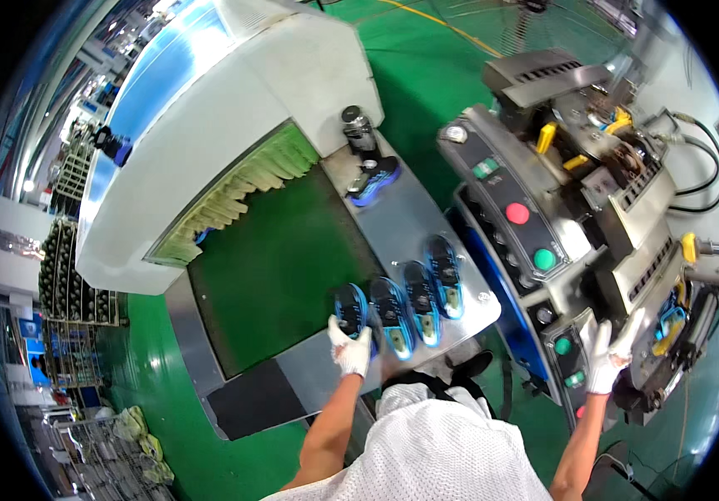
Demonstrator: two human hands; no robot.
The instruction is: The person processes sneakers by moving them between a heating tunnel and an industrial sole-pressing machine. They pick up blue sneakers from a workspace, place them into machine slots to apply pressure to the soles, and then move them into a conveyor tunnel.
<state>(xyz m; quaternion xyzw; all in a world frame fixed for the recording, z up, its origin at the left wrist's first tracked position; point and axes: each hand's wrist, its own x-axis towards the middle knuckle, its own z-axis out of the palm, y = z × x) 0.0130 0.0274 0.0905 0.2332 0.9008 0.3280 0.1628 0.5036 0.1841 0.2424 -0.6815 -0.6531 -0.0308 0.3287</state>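
Observation:
My left hand (349,351), in a white glove, grips the near end of a black-and-blue shoe (350,306) at the front of the grey metal table edge. Beside that shoe stand three more like it in a row: one shoe (389,313), a second shoe (420,301) and a third shoe (444,271). Over by the machine on the right, my right hand (608,361) is also gloved. Its fingers are spread, and it holds nothing that I can see. It is close to a small panel with green buttons (562,346); whether it touches the machine I cannot tell.
A large white machine (268,92) with a strip curtain (243,196) covers a green conveyor belt (284,259). Farther along the table are another shoe (373,180) and a dark bottle (358,127). The right machine's control panel (506,188) has red and green buttons. Racks (75,284) stand at left.

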